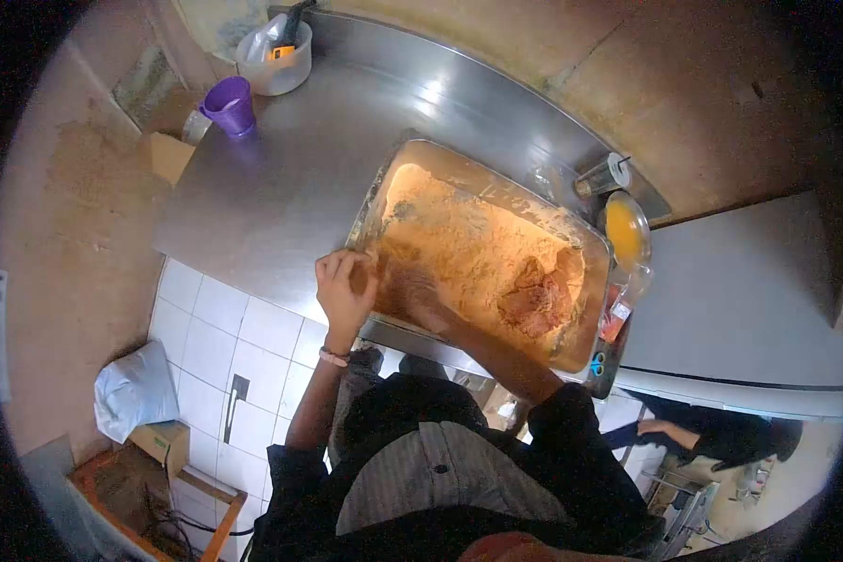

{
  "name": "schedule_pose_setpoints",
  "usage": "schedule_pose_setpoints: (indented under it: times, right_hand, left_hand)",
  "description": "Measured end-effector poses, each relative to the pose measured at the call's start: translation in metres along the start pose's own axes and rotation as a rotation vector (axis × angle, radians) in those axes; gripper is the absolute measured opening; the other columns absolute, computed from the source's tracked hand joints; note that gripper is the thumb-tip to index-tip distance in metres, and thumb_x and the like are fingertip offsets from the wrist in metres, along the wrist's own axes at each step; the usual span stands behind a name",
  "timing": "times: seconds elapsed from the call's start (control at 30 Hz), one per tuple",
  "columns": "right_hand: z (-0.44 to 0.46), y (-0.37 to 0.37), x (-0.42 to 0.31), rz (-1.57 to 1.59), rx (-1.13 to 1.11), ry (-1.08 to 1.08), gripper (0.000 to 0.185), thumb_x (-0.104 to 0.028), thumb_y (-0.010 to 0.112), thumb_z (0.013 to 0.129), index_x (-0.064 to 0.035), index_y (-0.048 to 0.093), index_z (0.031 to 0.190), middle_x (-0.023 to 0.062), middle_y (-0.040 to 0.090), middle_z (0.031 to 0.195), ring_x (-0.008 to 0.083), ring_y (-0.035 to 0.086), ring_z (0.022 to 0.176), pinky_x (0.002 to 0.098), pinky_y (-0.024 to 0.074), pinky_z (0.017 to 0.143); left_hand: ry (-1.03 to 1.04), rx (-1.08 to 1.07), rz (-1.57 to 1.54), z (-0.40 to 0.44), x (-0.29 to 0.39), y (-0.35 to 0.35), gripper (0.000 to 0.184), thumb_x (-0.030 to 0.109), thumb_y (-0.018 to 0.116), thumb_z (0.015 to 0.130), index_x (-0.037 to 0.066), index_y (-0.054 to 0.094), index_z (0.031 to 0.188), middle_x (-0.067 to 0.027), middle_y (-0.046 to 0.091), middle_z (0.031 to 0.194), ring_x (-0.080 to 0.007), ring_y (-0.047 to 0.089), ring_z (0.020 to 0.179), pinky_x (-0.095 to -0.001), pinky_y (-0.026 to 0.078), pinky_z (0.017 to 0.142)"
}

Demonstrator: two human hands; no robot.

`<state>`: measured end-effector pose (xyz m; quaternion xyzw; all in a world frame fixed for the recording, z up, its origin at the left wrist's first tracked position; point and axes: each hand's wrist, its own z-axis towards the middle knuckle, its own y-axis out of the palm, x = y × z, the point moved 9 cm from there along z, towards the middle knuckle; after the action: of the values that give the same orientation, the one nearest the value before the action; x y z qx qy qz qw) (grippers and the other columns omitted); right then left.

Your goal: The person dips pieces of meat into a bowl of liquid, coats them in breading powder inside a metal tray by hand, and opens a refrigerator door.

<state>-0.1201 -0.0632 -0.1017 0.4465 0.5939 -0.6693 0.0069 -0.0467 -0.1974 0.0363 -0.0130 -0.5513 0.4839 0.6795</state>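
A deep rectangular metal tray (490, 190) of orange-tinted flour (459, 234) sits on the steel counter. My left hand (347, 286), a band around its wrist, is at the tray's near left corner with its fingers bent over the rim. Inside the tray, my right hand (412, 290) is coated with flour and blurred by motion; its fingers do not show clearly. To its right, reddish coated pieces that look like raw meat (539, 298) lie on the flour, apart from both hands.
A purple jug (229, 106) and a white tub (274, 61) stand at the back left. Right of the tray are a bowl of yellow contents (625, 229), a red packet (616, 314) and blue-handled scissors (598, 363). Another person's hand (670, 431) shows at the lower right.
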Motion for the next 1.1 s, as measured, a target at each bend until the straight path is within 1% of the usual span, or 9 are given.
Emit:
schedule_pose_setpoints:
  times: [0.17, 0.4, 0.43, 0.5, 0.6, 0.73, 0.83, 0.93, 1.1]
  right_hand:
    - [0.005, -0.069, -0.008, -0.245, -0.220, 0.119, 0.039, -0.026, 0.058, 0.086, -0.0048, 0.055, 0.119, 0.0165, 0.060, 0.096, 0.0332, 0.058, 0.089, 0.0427, 0.0476, 0.080]
    - [0.001, -0.088, 0.020, -0.840, -0.223, -0.173, 0.030, -0.025, 0.047, 0.093, 0.0002, 0.062, 0.094, 0.0137, 0.064, 0.074, 0.0242, 0.060, 0.062, 0.0376, 0.0492, 0.055]
    - [-0.006, -0.111, 0.000, -0.345, -0.099, -0.161, 0.029, -0.024, 0.050, 0.090, -0.0038, 0.059, 0.109, 0.0157, 0.061, 0.099, 0.0245, 0.058, 0.087, 0.0376, 0.0471, 0.075]
    - [-0.025, -0.111, 0.008, 0.145, 0.020, -0.148, 0.039, -0.024, 0.053, 0.088, -0.0078, 0.056, 0.124, 0.0177, 0.057, 0.125, 0.0247, 0.055, 0.113, 0.0377, 0.0450, 0.096]
    - [-0.061, -0.030, 0.068, 0.889, -0.077, 0.056, 0.034, -0.023, 0.048, 0.092, -0.0068, 0.058, 0.120, 0.0169, 0.061, 0.118, 0.0283, 0.059, 0.106, 0.0404, 0.0467, 0.089]
    - [-0.045, -0.033, -0.017, 0.234, -0.146, 0.185, 0.031, -0.025, 0.048, 0.093, -0.0048, 0.062, 0.113, 0.0145, 0.065, 0.110, 0.0270, 0.061, 0.099, 0.0401, 0.0472, 0.086]
    - [-0.027, -0.083, -0.061, 0.194, -0.171, 0.275, 0.031, -0.026, 0.049, 0.095, -0.0032, 0.065, 0.108, 0.0126, 0.067, 0.104, 0.0261, 0.063, 0.094, 0.0398, 0.0475, 0.084]
    - [-0.016, -0.113, -0.066, 0.431, 0.007, 0.278, 0.027, -0.023, 0.053, 0.092, -0.0037, 0.063, 0.108, 0.0084, 0.066, 0.102, 0.0189, 0.060, 0.093, 0.0360, 0.0475, 0.084]
    - [0.058, -0.013, 0.070, 0.548, 0.186, 0.285, 0.022, -0.018, 0.056, 0.090, -0.0060, 0.062, 0.108, 0.0048, 0.064, 0.095, 0.0145, 0.056, 0.093, 0.0313, 0.0472, 0.081]
  left_hand:
    - [0.009, -0.004, -0.020, 0.001, 0.000, -0.004, 0.023, 0.012, 0.066, 0.068, 0.014, 0.063, 0.091, -0.0037, 0.059, 0.100, -0.0291, 0.050, 0.100, -0.0382, 0.046, 0.083]
    - [0.007, -0.007, -0.020, -0.001, 0.000, -0.002, 0.024, 0.013, 0.067, 0.068, 0.015, 0.063, 0.091, -0.0028, 0.059, 0.099, -0.0290, 0.050, 0.100, -0.0380, 0.046, 0.083]
    - [0.019, -0.006, -0.013, 0.000, 0.001, -0.003, 0.024, 0.013, 0.067, 0.067, 0.015, 0.063, 0.091, -0.0025, 0.059, 0.099, -0.0289, 0.050, 0.100, -0.0379, 0.046, 0.083]
    - [0.004, -0.012, -0.013, 0.000, 0.001, -0.003, 0.024, 0.013, 0.067, 0.067, 0.015, 0.063, 0.091, -0.0023, 0.059, 0.099, -0.0286, 0.050, 0.100, -0.0377, 0.046, 0.083]
    - [-0.008, -0.012, -0.003, 0.002, 0.002, -0.003, 0.024, 0.013, 0.068, 0.068, 0.015, 0.063, 0.091, -0.0021, 0.059, 0.098, -0.0281, 0.050, 0.100, -0.0375, 0.046, 0.083]
    - [0.013, -0.006, 0.016, 0.000, 0.004, -0.002, 0.022, 0.014, 0.069, 0.069, 0.015, 0.063, 0.090, -0.0023, 0.060, 0.098, -0.0279, 0.051, 0.099, -0.0371, 0.046, 0.082]
    - [0.030, -0.029, 0.017, 0.002, 0.004, -0.001, 0.021, 0.014, 0.069, 0.069, 0.015, 0.063, 0.090, -0.0031, 0.061, 0.098, -0.0280, 0.051, 0.099, -0.0375, 0.046, 0.082]
    - [0.031, -0.014, -0.020, 0.001, 0.004, -0.003, 0.020, 0.014, 0.068, 0.071, 0.014, 0.063, 0.090, -0.0040, 0.061, 0.098, -0.0282, 0.051, 0.099, -0.0379, 0.046, 0.082]
    - [0.034, 0.001, -0.001, 0.000, 0.003, -0.001, 0.023, 0.012, 0.067, 0.069, 0.014, 0.063, 0.091, -0.0048, 0.061, 0.098, -0.0291, 0.051, 0.100, -0.0388, 0.046, 0.083]
